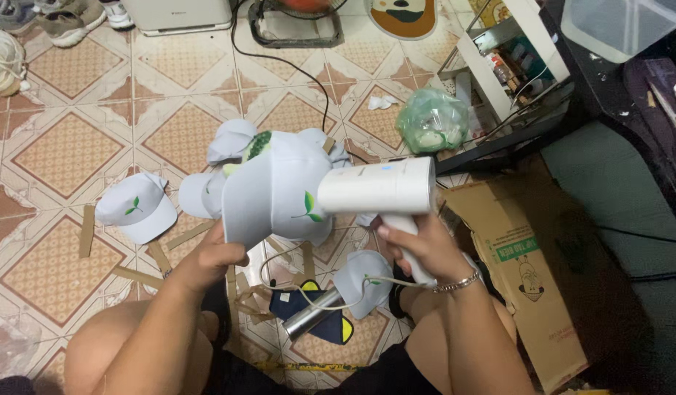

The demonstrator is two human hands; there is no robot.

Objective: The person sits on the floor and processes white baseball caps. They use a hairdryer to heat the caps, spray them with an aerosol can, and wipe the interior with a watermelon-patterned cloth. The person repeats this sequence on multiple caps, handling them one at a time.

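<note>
Pale blue cap held up over the floor, brim edge pinched in the left hand; grip closed on the cap's lower left edge, fingers curled under it. Cap carries a small green leaf mark on its front. Right hand closed around the handle of a white handheld steamer; steamer body lies level, its nozzle end touching the cap's right side, just beside the leaf mark. Silver bracelet on the right wrist. A white cord runs from the steamer handle down across the lap.

Containers: flattened cardboard box lies at the right, beside the right forearm; contents cannot be told. Green plastic bag, knotted, sits on the floor near the white shelf; something pale inside, not identifiable. Shelf holds small items, too small to tell.

Floor: tiled floor, orange and cream diamond pattern. Second pale blue cap lies left of the held one, well apart from the left hand. More pale blue caps are heaped behind the held one. Cardboard strips are scattered around them. Metal cylinder rests on a dark cloth between the knees. Shoes along the far left edge; black cable crosses the floor from the far edge.
</note>
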